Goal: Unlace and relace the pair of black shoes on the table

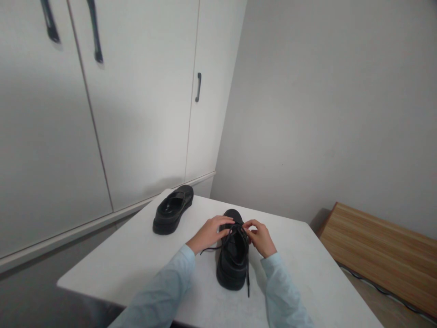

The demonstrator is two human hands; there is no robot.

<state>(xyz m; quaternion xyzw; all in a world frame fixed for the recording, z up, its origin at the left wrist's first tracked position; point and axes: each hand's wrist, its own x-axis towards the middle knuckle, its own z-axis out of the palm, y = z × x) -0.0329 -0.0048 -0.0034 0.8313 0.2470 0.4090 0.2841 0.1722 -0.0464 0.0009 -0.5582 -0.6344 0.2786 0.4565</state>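
A black lace-up shoe stands on the white table with its heel toward me and its toe pointing away. My left hand is at the left side of the lacing, fingers closed on the black shoelace. From the right, my right hand pinches the shoelace near the top of the opening. One loose lace end sticks out to the left of the shoe; another lace end hangs down along its right side onto the table. The fingertips partly cover the lacing.
A second black shoe sits at the table's far left, by the white cabinet with dark handles. Behind the white table rises a grey wall. At the right, a wooden board stands beyond the table edge.
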